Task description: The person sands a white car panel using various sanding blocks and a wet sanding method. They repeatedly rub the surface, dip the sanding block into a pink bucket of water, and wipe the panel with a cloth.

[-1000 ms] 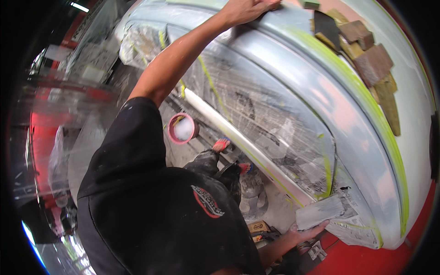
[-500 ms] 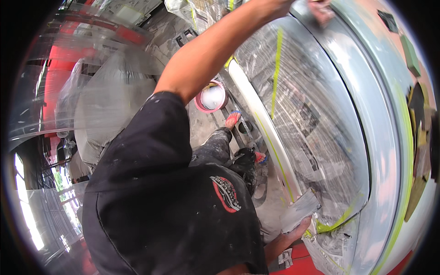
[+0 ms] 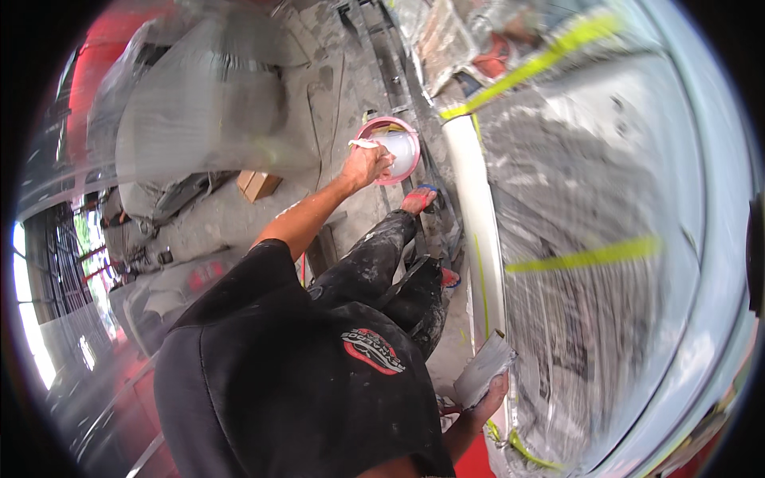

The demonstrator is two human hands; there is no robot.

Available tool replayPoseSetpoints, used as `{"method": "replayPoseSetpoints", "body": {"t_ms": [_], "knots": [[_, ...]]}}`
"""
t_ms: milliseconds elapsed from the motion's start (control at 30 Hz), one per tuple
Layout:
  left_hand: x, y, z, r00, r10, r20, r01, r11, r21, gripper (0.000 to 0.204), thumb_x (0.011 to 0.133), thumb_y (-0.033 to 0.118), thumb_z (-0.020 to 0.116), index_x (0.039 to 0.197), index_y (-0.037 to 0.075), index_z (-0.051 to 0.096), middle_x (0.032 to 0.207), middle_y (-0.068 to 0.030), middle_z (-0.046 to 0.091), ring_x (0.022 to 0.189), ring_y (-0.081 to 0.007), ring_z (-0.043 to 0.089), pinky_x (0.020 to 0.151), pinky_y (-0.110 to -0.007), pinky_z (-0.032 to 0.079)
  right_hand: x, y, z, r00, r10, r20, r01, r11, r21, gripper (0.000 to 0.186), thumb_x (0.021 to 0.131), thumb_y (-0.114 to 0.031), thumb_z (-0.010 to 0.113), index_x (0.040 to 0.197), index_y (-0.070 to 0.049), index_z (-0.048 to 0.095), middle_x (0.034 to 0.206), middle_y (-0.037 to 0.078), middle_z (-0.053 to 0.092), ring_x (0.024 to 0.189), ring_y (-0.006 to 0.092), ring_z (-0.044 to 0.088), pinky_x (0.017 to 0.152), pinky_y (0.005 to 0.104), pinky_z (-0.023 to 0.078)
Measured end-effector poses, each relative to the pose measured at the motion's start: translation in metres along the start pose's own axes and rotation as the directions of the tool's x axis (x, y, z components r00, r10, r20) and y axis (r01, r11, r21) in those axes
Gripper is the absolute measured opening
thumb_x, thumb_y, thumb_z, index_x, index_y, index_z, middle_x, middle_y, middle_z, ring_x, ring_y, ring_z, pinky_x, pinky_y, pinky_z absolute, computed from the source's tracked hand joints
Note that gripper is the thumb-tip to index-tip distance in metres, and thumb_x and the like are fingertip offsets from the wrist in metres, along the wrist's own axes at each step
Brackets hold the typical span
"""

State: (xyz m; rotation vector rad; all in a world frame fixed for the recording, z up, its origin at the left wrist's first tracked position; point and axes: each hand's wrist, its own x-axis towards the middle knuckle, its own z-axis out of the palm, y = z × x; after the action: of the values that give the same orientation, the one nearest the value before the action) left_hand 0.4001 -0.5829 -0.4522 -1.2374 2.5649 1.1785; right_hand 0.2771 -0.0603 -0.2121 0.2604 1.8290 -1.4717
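My left hand (image 3: 368, 166) is closed, fingers bent, over the near-left rim of a round pink tub (image 3: 414, 151). A pale, thin-edged piece sticks out from it; its kind cannot be made out. Whitish, cloudy liquid (image 3: 398, 143) fills the tub, with something yellow at its far rim. At the lower right, my right hand (image 3: 496, 392) grips a flat, grey rectangular pad (image 3: 484, 370) smeared with pale residue. That hand is beside a white sill strip (image 3: 476, 207) of a vehicle body.
Clear plastic sheeting (image 3: 574, 334) and yellow-green tape (image 3: 586, 256) cover the vehicle's opening at right, bordered by a grey-blue panel (image 3: 709, 199). Dark metal rails (image 3: 386, 64) lie along the floor past the tub. A small cardboard box (image 3: 259, 186) and a plastic-covered bulk (image 3: 199, 119) are at left.
My left hand has come down from the grey-blue panel at upper right to the pink tub. The view has shifted. My right hand still holds the grey pad.
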Motion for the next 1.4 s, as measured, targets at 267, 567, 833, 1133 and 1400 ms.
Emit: {"method": "replayPoseSetpoints", "body": {"t_ms": [267, 567, 833, 1133, 1400], "knots": [[0.008, -0.117, 0.07, 0.934, -0.348, -0.082, 0.351, 0.936, 0.032, 0.029, 0.094, 0.026, 0.064, 0.111, 0.004, 0.07, 0.094, -0.0254, 0.073, 0.089, -0.0427, 0.072, 0.079, -0.052, 0.056, 0.057, 0.007, 0.081, 0.981, 0.177, 0.076, -0.181, 0.983, 0.042, 0.065, 0.097, -0.047, 0.058, 0.129, 0.01, 0.057, 0.103, 0.016, 0.07, 0.088, 0.0241, 0.068, 0.077, 0.0353, 0.055], [0.071, -0.172, 0.136, 0.844, -0.501, -0.194, 0.442, 0.853, -0.279, 0.039, 0.091, 0.028, 0.067, 0.123, 0.004, 0.066, 0.099, -0.0239, 0.075, 0.092, -0.04, 0.073, 0.085, -0.047, 0.057, 0.109, 0.024, 0.107, 0.94, 0.314, 0.137, -0.305, 0.949, -0.082, 0.072, 0.096, -0.054, 0.062, 0.131, 0.008, 0.056, 0.104, 0.017, 0.072, 0.086, 0.0216, 0.069, 0.076, 0.0318, 0.055], [0.117, -0.251, 0.218, 0.984, -0.17, -0.053, 0.176, 0.972, 0.154, 0.042, 0.094, 0.029, 0.065, 0.132, 0.01, 0.061, 0.123, -0.0235, 0.064, 0.118, -0.0432, 0.06, 0.105, -0.048, 0.05, 0.157, 0.063, 0.115, 0.878, 0.463, 0.119, -0.445, 0.883, -0.148, 0.076, 0.094, -0.057, 0.066, 0.132, 0.008, 0.058, 0.107, 0.017, 0.071, 0.091, 0.0217, 0.069, 0.079, 0.0329, 0.055], [0.161, -0.263, 0.268, 0.985, 0.031, -0.172, 0.069, 0.834, 0.548, 0.067, 0.095, 0.032, 0.064, 0.155, 0.019, 0.036, 0.16, -0.0178, 0.036, 0.133, -0.0407, 0.053, 0.105, -0.049, 0.052, 0.193, 0.095, 0.136, 0.817, 0.571, 0.082, -0.552, 0.815, -0.175, 0.085, 0.089, -0.061, 0.071, 0.134, 0.01, 0.056, 0.109, 0.017, 0.071, 0.092, 0.0216, 0.069, 0.08, 0.0329, 0.055], [0.177, -0.308, 0.31, 0.878, -0.423, 0.226, 0.324, 0.87, 0.371, 0.061, 0.097, 0.028, 0.055, 0.155, 0.016, 0.043, 0.155, -0.0217, 0.048, 0.13, -0.0393, 0.059, 0.108, -0.05, 0.049, 0.207, 0.12, 0.155, 0.791, 0.611, 0.013, -0.606, 0.788, -0.108, 0.088, 0.084, -0.06, 0.074, 0.133, 0.012, 0.056, 0.106, 0.016, 0.07, 0.09, 0.0229, 0.068, 0.08, 0.0335, 0.055]]}}
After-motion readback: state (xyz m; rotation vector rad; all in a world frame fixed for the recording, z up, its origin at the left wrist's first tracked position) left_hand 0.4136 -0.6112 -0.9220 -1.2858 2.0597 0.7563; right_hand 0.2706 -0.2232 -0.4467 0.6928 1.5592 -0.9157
